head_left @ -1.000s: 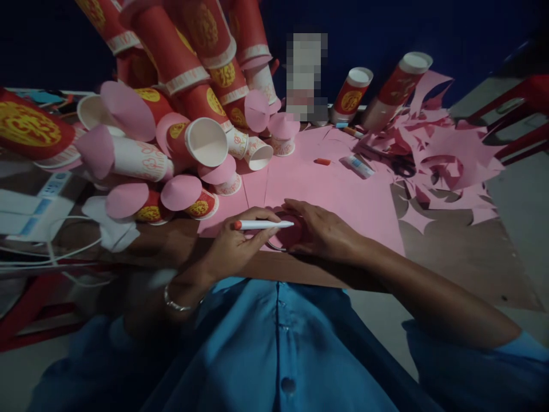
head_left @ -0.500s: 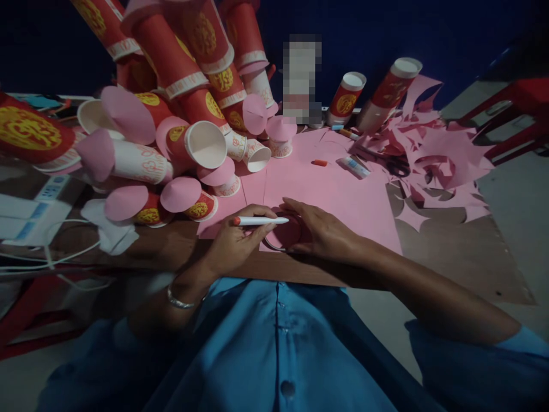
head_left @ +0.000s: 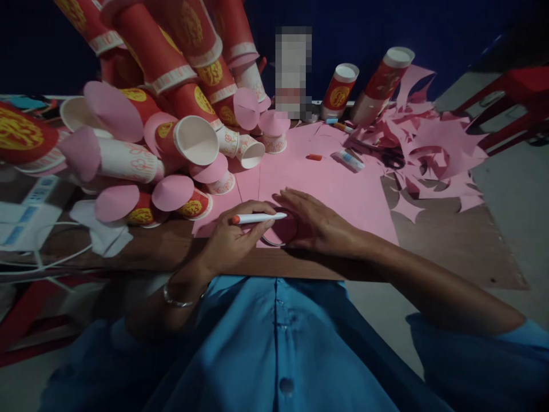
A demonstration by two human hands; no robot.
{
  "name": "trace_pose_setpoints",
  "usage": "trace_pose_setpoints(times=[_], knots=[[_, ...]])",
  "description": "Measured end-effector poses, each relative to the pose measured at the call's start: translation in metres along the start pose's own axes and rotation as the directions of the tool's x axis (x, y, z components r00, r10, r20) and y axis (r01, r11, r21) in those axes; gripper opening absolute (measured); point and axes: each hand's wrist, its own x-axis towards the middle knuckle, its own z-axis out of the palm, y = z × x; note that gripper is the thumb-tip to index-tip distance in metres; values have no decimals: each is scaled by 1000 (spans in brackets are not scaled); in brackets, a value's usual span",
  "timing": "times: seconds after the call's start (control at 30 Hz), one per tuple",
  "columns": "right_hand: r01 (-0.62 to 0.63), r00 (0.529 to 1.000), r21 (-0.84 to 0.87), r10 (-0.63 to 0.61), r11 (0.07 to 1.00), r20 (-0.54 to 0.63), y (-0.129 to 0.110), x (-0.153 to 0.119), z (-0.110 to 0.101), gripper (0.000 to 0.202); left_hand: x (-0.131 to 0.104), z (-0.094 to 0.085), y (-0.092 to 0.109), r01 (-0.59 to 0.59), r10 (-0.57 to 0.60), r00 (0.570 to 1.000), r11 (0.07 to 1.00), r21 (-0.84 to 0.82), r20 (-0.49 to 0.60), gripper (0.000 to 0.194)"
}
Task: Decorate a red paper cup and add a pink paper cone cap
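Note:
In my left hand (head_left: 229, 237) lies a white marker (head_left: 257, 218) with a red end, gripped between thumb and fingers and pointing right. My right hand (head_left: 321, 226) has its fingers stretched out, curved along the right side of a round, thin-rimmed piece (head_left: 281, 233). That round piece rests on a pink paper sheet (head_left: 334, 189) near the table's front edge. Pink shows inside its rim, and both hands partly hide it, so I cannot tell exactly what it is. The fingers of my left hand are close to its left edge.
Red and white paper cups (head_left: 197, 140) with pink paper cones (head_left: 174, 193) crowd the left. Behind the sheet lie an orange cap (head_left: 314, 157) and a glue tube (head_left: 349, 161). Scissors (head_left: 392, 158) sit by pink scraps (head_left: 446, 137). A white cable (head_left: 64, 254) hangs at left.
The whole view has shifted slightly, so things appear a little further left and higher. Both hands keep nearly the same pose around the round piece, the marker still in my left.

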Motion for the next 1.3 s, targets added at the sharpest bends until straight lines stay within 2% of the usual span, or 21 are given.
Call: trace_pose_setpoints(times=[0.13, 0.23, 0.37, 0.5, 0.6, 0.67, 0.73, 0.77, 0.8, 0.9, 1.0, 1.13, 1.3], knots=[[55, 994, -105, -64, 993, -87, -11, -3, -8, 85, 1, -1, 3, -143, 142, 990, 986, 89, 12, 8], [72, 973, -283, -130, 956, -193, -31, -3, -12, 64, 3, -3, 8, -264, 263, 964, 951, 160, 26, 7], [81, 929, -562, -267, 823, -257, -61, -3, -12, 45, 4, -8, 22, -399, 396, 917, 897, 189, 52, 15], [49, 892, -710, -351, 702, -285, -79, -3, -10, 34, 8, -12, 34, -454, 446, 891, 884, 115, 84, 17], [17, 890, -760, -356, 650, -285, -81, -4, -12, 17, 10, -15, 36, -418, 411, 901, 908, 18, 140, 13], [-13, 894, -757, -332, 653, -301, -80, -8, -13, 9, 12, -19, 32, -385, 379, 910, 923, 7, 171, 24], [-61, 893, -704, -276, 707, -355, -79, -16, -11, 8, 15, -25, 26, -397, 390, 909, 918, 16, 148, 45], [-79, 886, -657, -250, 749, -391, -80, -21, -8, 9, 18, -27, 22, -379, 364, 913, 924, 50, 185, 54], [-83, 877, -602, -229, 794, -423, -80, -27, -3, 10, 21, -30, 17, -364, 329, 913, 923, 121, 241, 52], [12, 865, -450, -235, 893, -442, -83, -44, 19, 18, 30, -31, -1, -381, 245, 871, 884, 270, 425, 48], [80, 871, -371, -246, 925, -425, -84, -56, 43, 24, 35, -24, -19, -414, 190, 817, 850, 325, 544, 53], [131, 877, -414, -301, 901, -376, -83, -58, 60, 20, 35, -12, -33, -429, 138, 798, 813, 393, 586, 56], [142, 862, -478, -346, 867, -371, -81, -50, 65, 6, 35, -5, -35, -452, 100, 769, 784, 426, 632, 57]])
